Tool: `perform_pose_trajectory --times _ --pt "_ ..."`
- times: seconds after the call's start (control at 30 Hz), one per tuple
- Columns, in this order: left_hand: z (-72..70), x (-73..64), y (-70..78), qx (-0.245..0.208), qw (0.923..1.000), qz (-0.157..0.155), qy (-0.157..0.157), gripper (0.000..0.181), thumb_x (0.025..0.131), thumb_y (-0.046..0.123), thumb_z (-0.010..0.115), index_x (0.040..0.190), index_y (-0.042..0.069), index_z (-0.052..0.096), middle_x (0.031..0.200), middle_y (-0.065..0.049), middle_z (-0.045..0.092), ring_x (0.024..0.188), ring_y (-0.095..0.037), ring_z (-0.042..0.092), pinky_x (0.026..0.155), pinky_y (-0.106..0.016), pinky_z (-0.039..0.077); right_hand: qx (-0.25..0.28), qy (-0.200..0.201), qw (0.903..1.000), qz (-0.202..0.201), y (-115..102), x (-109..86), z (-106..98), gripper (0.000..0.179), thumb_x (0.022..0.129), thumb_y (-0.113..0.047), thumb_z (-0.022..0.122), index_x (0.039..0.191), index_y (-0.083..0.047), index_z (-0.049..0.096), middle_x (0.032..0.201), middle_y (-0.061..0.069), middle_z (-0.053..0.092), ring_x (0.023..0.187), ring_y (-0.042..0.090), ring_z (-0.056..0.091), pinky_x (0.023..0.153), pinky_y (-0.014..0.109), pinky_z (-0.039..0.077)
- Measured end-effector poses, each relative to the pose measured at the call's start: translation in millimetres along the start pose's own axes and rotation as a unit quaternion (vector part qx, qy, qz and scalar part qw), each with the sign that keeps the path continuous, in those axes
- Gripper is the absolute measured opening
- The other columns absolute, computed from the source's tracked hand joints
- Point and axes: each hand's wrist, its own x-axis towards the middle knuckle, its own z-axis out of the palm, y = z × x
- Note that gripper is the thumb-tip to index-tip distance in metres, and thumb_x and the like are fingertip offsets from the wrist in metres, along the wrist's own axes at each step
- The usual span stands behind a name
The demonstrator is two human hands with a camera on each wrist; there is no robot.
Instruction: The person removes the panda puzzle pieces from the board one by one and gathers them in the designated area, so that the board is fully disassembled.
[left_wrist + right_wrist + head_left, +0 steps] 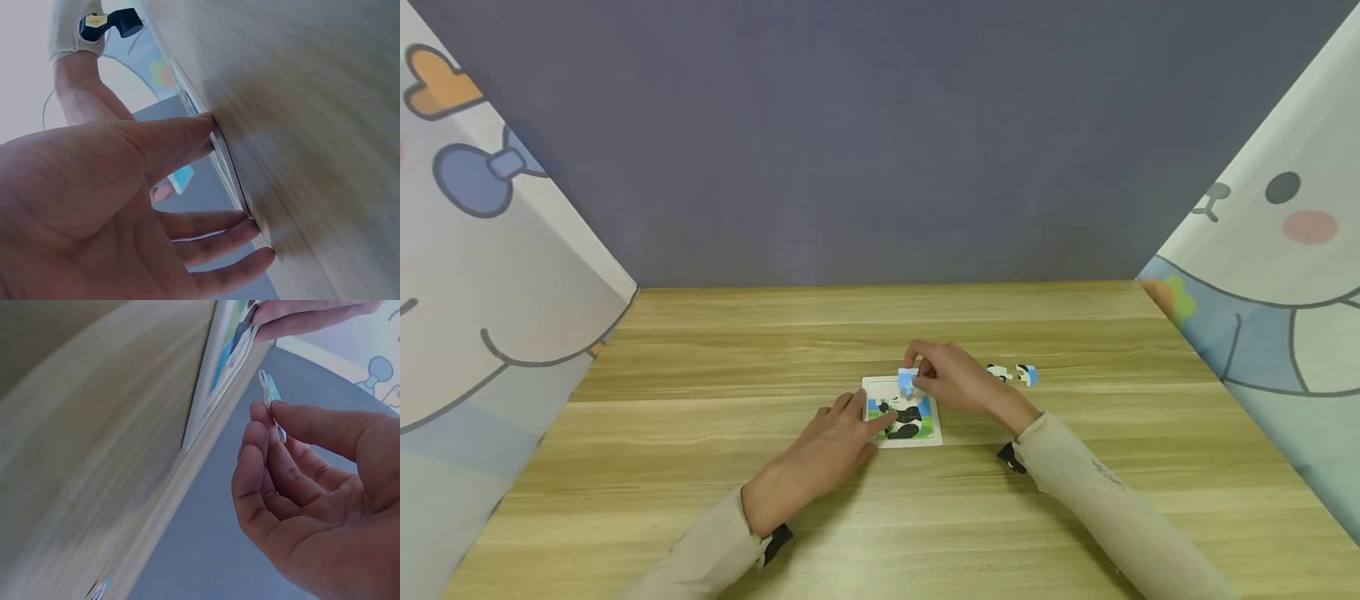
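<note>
A small panda jigsaw puzzle (905, 444) in a white frame lies flat on the table, its lower part filled with panda, green and blue pieces. Between thumb and fingertips my right hand (958, 379) pinches a light blue puzzle piece (907, 381), held just above the frame's upper part. The right wrist view shows that puzzle piece (273, 390) edge-on, apart from the frame. My left hand (831, 442) rests at the frame's left side, fingers extended. Its index finger reaches over the picture, and in the left wrist view its other fingertips (262, 256) touch the frame's edge and the table.
Two loose panda pieces lie right of the frame: one black and white piece (997, 372), partly behind my right hand, and one with blue (1026, 374). A dark grey panel (880, 150) stands behind the wooden table (700, 350). Cartoon-printed panels flank both sides.
</note>
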Motion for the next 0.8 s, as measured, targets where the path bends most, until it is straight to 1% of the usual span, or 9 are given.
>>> perform_pose_trajectory --times 0.13,0.3,0.43,0.8 --pt "-1.0 0.0 0.2 0.003 1.0000 0.002 -0.001 0.048 0.096 0.024 0.068 0.143 0.026 0.057 0.142 -0.027 0.047 0.125 -0.040 0.052 0.088 -0.053 0.052 0.004 0.008 1.0000 0.004 6 -5.1 -4 0.015 0.096 -0.004 0.061 0.110 -0.009 0.061 0.082 0.007 0.067 0.063 0.012 0.056 0.059 0.029 0.049" --pt "-0.1 0.0 -0.2 0.009 0.9998 0.012 0.013 0.048 0.096 0.023 0.069 0.142 0.026 0.057 0.138 -0.026 0.049 0.121 -0.038 0.054 0.085 -0.050 0.054 -0.009 0.018 0.9998 0.008 15 -10.7 -12 0.016 0.095 -0.004 0.061 0.110 -0.009 0.061 0.084 0.005 0.067 0.067 0.011 0.057 0.063 0.031 0.049" --pt "0.7 -0.9 -1.1 0.001 0.9997 0.013 0.020 0.048 0.095 0.023 0.070 0.142 0.025 0.058 0.136 -0.025 0.050 0.119 -0.037 0.054 0.084 -0.050 0.054 -0.015 0.022 0.9994 0.023 22 -10.8 -18 0.016 0.095 -0.005 0.061 0.110 -0.010 0.061 0.086 0.004 0.067 0.070 0.012 0.058 0.066 0.033 0.049" --pt "1.0 -0.3 -1.9 -0.011 0.9996 0.014 0.021 0.048 0.096 0.022 0.069 0.142 0.026 0.058 0.138 -0.026 0.049 0.120 -0.038 0.054 0.085 -0.051 0.053 -0.017 0.030 0.9978 0.057 38 -8.7 -32 0.016 0.093 -0.002 0.064 0.108 -0.006 0.062 0.083 0.006 0.067 0.069 0.015 0.058 0.063 0.032 0.047"
